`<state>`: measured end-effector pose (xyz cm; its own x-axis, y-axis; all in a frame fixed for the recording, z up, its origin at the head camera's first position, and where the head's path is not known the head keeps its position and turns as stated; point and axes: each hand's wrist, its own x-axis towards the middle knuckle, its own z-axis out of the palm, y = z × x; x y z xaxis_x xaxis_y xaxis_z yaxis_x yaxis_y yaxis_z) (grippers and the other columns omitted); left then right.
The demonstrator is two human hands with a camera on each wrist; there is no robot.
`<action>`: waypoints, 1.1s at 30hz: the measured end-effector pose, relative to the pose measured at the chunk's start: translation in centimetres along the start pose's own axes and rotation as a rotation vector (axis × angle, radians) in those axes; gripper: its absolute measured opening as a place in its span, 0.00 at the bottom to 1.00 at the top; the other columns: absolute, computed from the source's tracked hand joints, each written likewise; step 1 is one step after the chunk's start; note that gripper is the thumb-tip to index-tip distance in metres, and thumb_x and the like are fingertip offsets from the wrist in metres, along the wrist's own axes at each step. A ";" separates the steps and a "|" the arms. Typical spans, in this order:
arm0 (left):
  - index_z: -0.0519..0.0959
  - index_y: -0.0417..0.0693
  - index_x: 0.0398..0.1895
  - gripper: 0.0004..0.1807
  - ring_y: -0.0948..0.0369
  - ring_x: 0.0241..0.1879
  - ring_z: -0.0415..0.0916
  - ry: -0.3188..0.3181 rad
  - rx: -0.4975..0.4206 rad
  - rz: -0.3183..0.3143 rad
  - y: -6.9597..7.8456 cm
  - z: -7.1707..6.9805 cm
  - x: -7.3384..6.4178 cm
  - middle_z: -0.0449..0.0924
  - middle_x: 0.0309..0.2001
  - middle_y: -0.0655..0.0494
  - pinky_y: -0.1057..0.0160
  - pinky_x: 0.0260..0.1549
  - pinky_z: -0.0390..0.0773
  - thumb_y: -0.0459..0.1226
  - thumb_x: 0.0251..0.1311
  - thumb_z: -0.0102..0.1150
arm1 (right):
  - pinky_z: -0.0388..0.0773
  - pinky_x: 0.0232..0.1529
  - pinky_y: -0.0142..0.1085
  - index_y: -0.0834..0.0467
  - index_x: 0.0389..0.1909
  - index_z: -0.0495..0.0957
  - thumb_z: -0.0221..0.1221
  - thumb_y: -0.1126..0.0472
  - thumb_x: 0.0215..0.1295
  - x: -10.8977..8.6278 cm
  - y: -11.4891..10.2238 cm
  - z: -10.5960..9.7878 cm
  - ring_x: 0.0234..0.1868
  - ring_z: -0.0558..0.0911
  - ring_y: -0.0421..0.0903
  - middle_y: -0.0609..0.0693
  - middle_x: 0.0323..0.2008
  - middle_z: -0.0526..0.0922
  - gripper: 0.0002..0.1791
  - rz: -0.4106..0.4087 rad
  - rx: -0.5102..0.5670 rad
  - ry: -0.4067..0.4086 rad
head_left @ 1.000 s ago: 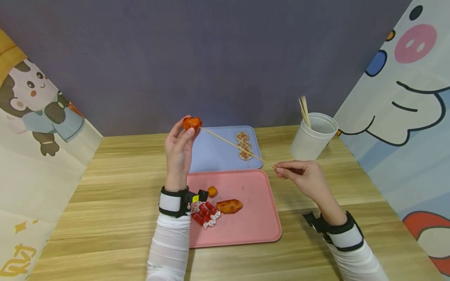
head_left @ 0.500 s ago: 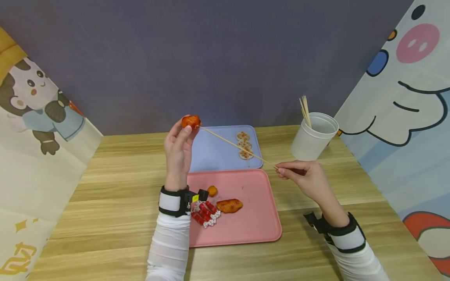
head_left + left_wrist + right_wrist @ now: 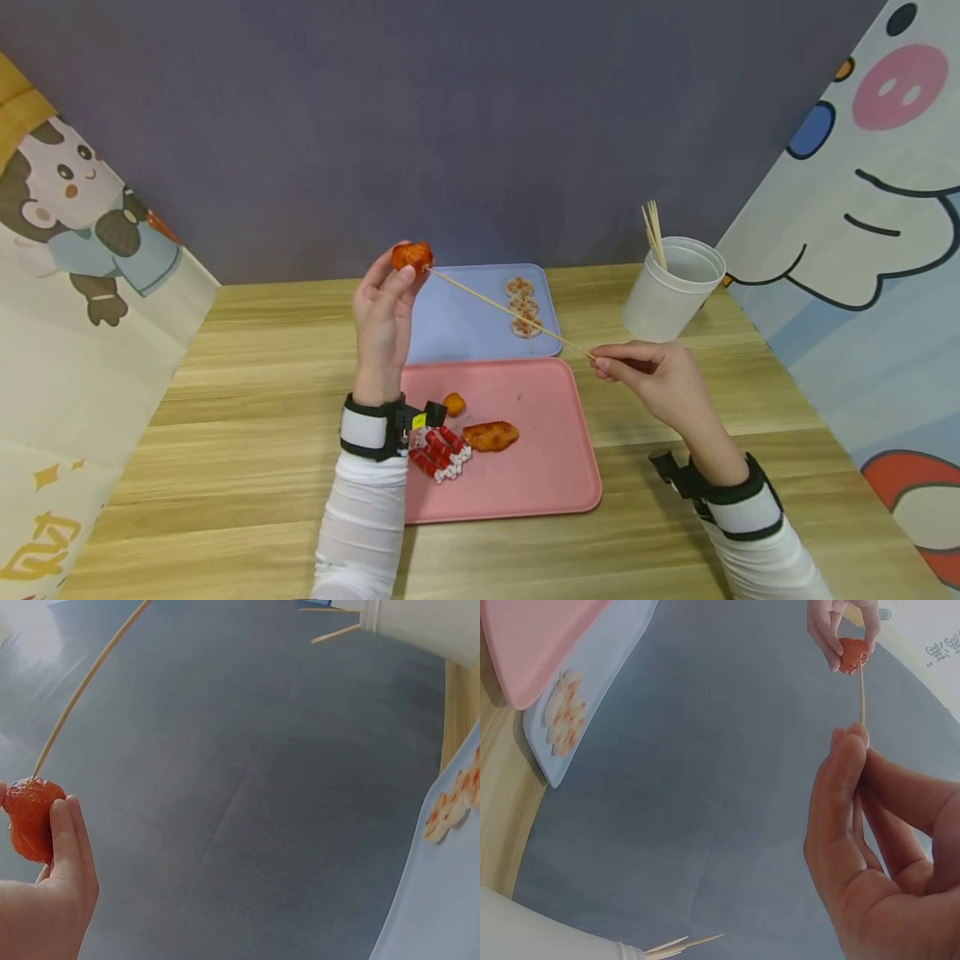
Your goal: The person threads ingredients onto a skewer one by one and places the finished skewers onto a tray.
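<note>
In the head view my left hand (image 3: 384, 312) holds up a glossy orange-red chunk of food (image 3: 412, 256), thumb on one side and fingers on the other. In the left wrist view the chunk looks lumpy, narrowing in the middle. A thin bamboo skewer (image 3: 495, 306) slants between my hands, its far end stuck in the chunk. My right hand (image 3: 654, 379) pinches the skewer's near end between thumb and fingertips. In the right wrist view those fingers hide that end. Below the hands lies a pink tray (image 3: 540, 467) with a browned chicken wing (image 3: 491, 436) on it.
Also on the pink tray are a small orange ball (image 3: 453, 404) and several red pieces with white ends (image 3: 441, 452), partly behind my left wrist. A blue tray (image 3: 457, 325) behind holds lotus root slices (image 3: 522, 306). A white bucket (image 3: 670, 292) with several skewers (image 3: 654, 233) stands right.
Both hands keep their grips, with the skewer in the chunk throughout. The chunk has risen very slightly in the head view, and the whole scene has shifted a little with the camera.
</note>
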<state>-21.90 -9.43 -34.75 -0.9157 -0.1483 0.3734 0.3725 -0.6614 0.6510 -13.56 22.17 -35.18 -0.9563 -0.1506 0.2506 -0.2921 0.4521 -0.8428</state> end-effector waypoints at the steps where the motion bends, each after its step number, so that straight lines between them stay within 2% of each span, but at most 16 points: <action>1: 0.75 0.34 0.51 0.16 0.56 0.46 0.79 0.000 0.002 -0.002 0.0 0.0 0.0 0.79 0.47 0.47 0.61 0.52 0.78 0.25 0.59 0.54 | 0.82 0.31 0.29 0.68 0.40 0.83 0.61 0.69 0.61 0.0 0.0 0.0 0.30 0.84 0.32 0.63 0.34 0.86 0.09 0.003 -0.003 0.001; 11: 0.74 0.36 0.54 0.20 0.55 0.50 0.76 -0.001 0.061 -0.013 -0.1 -0.2 -0.2 0.78 0.50 0.47 0.63 0.51 0.78 0.21 0.56 0.55 | 0.82 0.31 0.29 0.67 0.41 0.84 0.61 0.67 0.61 0.1 0.2 0.1 0.30 0.85 0.33 0.62 0.34 0.86 0.09 0.028 -0.018 -0.011; 16: 0.74 0.37 0.54 0.22 0.55 0.50 0.75 0.001 0.078 -0.044 -0.4 -0.4 -0.2 0.79 0.50 0.48 0.65 0.47 0.79 0.18 0.55 0.55 | 0.82 0.31 0.29 0.68 0.40 0.84 0.61 0.67 0.61 0.2 0.5 0.1 0.29 0.84 0.33 0.62 0.33 0.86 0.09 0.036 -0.021 -0.008; 20: 0.74 0.37 0.54 0.22 0.56 0.50 0.75 0.018 0.107 -0.111 -0.6 -0.6 -0.1 0.79 0.49 0.49 0.66 0.47 0.79 0.19 0.54 0.57 | 0.82 0.31 0.30 0.68 0.39 0.84 0.61 0.68 0.61 0.4 0.8 0.2 0.29 0.84 0.33 0.62 0.33 0.86 0.09 0.040 -0.027 0.002; 24: 0.74 0.38 0.55 0.24 0.57 0.48 0.77 0.020 0.135 -0.207 -0.9 -0.9 0.0 0.80 0.49 0.51 0.65 0.48 0.79 0.20 0.53 0.59 | 0.82 0.30 0.29 0.66 0.39 0.84 0.62 0.66 0.61 0.6 1.1 0.3 0.29 0.84 0.32 0.60 0.33 0.86 0.09 0.046 -0.067 0.007; 27: 0.73 0.37 0.57 0.25 0.58 0.48 0.78 0.023 0.145 -0.263 -1.2 -1.3 0.1 0.81 0.48 0.51 0.65 0.47 0.80 0.20 0.53 0.59 | 0.83 0.31 0.32 0.66 0.39 0.84 0.62 0.66 0.61 0.8 1.6 0.3 0.28 0.84 0.32 0.60 0.33 0.86 0.08 0.053 -0.077 0.008; 33: 0.67 0.33 0.63 0.29 0.61 0.46 0.79 0.011 0.202 -0.374 -2.1 -1.6 0.1 0.81 0.45 0.53 0.67 0.45 0.80 0.20 0.55 0.56 | 0.82 0.32 0.31 0.65 0.39 0.85 0.63 0.63 0.60 1.2 2.3 0.9 0.29 0.85 0.34 0.60 0.35 0.86 0.10 0.085 -0.061 -0.014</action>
<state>-23.03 -9.25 -37.15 -0.9946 0.0659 0.0803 0.0352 -0.5137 0.8572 -15.40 22.26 -37.19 -0.9776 -0.1216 0.1719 -0.2102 0.5161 -0.8303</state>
